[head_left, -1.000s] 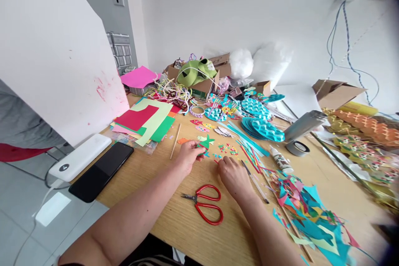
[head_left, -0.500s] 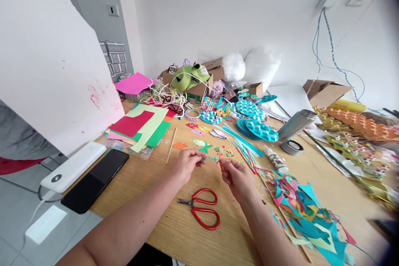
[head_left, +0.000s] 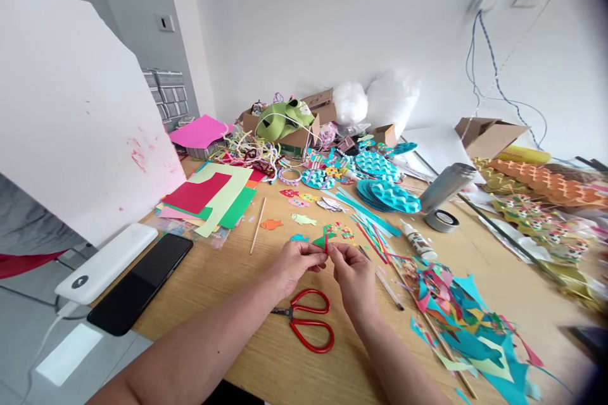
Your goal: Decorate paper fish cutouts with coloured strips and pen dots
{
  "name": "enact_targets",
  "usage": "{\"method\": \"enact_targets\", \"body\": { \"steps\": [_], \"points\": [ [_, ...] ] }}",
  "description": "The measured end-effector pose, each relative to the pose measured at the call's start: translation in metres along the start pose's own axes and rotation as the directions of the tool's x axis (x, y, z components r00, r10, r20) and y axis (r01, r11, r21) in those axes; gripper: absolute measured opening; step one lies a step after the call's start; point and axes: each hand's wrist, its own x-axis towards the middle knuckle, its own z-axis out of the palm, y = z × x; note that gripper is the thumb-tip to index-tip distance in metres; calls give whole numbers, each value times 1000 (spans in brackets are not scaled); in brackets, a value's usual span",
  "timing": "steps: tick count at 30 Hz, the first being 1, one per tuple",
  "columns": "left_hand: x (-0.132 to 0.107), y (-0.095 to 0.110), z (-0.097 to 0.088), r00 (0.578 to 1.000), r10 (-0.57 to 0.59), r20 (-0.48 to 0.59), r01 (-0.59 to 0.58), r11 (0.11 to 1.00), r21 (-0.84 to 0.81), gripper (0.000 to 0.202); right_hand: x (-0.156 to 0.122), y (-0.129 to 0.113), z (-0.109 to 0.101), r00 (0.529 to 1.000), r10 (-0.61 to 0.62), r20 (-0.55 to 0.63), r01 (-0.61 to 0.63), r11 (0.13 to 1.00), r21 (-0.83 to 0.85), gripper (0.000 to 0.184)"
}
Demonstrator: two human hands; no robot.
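– Pale brown wood grain marks the table [head_left: 199,266], the largest surface here; which step is in hand above it?

– Apparently the bringing of a strip to a cut-out. At the dial's centre, the left hand [head_left: 294,266] has thumb and fingers closed on a green cut-out [head_left: 320,242]; close beside it, the right hand [head_left: 354,272] pinches a red strip [head_left: 326,243]. Whether the two papers touch cannot be told.

– And what does the next move call for?

– Probably a light, steady pinch and careful lining-up, since thin paper would crease easily.

– The materials, in descending size?

– At ten o'clock, a stack of paper sheets [head_left: 204,193], flat, the red one notched. At four, a heap of scraps [head_left: 456,304], curled and pointed. Between one and two, blue discs [head_left: 396,199], moulded in scalloped ridges. At six, scissors [head_left: 308,323] with smooth red loop handles, the blades partly hidden.

– And the smallest?

– At ten and eleven respectively, an orange fish [head_left: 272,224] and a pale green fish [head_left: 303,219], both flat; at one, a scatter of coloured bits [head_left: 342,231].
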Motion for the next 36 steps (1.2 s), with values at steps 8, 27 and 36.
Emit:
{"method": "enact_targets", "body": {
  "steps": [8, 27, 36],
  "points": [
    [4, 0, -5, 992, 120, -47, -103, 957, 270, 13, 4, -4, -12, 948, -316, -16, 293, 896, -334, 31],
    [5, -5, -12, 926, 365, 97, -306, 575, 758, 9, 11, -21, -35, 611, -493, 619, 732, 54, -680, 14],
    [14, 4, -20, 989, 122, -89, -104, 977, 185, 27, 17, -18, -34, 938, -301, 170, 344, 853, -392, 20]
  ]
}}
